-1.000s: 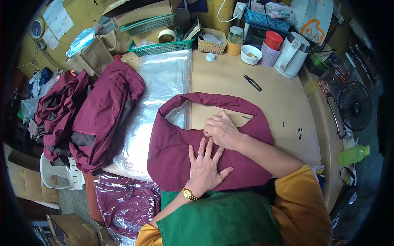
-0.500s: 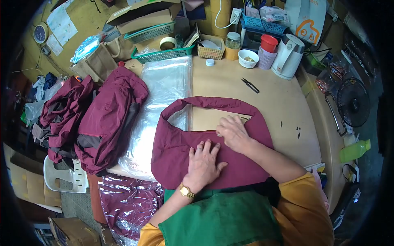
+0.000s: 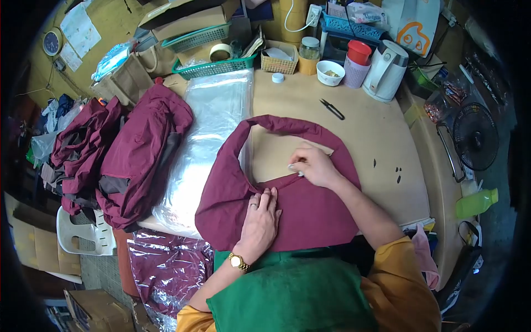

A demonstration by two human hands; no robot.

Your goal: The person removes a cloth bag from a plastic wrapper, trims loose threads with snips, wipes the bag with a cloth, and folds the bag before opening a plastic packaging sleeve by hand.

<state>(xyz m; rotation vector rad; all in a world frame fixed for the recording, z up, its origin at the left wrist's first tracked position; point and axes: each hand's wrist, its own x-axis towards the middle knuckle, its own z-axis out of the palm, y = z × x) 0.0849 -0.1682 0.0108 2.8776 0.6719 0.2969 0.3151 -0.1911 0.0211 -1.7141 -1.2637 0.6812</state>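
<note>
A maroon shoulder bag (image 3: 315,216) lies flat on the table in front of me, its wide strap looped away from me. My left hand (image 3: 261,218), with a gold watch at the wrist, rests flat on the bag, fingertips at the edge of its opening. Just above that edge, my right hand (image 3: 314,166) is closed in a pinch on a small white piece (image 3: 295,166), too small to name exactly. Part of the strap's right side is behind my right hand. Black thread snips (image 3: 332,109) lie beyond the bag.
Stacked maroon bags (image 3: 141,155) and clear plastic sleeves (image 3: 213,116) are on the left. At the back stand a green basket (image 3: 215,67), a jar (image 3: 308,55), a white bowl (image 3: 330,73) and a kettle (image 3: 385,72). Small dark bits (image 3: 398,176) lie at right.
My left hand has slid left, its fingers now closer together. My right hand has lifted slightly at the opening, and the white piece shows in it. The bag's opening edge has shifted and slackened.
</note>
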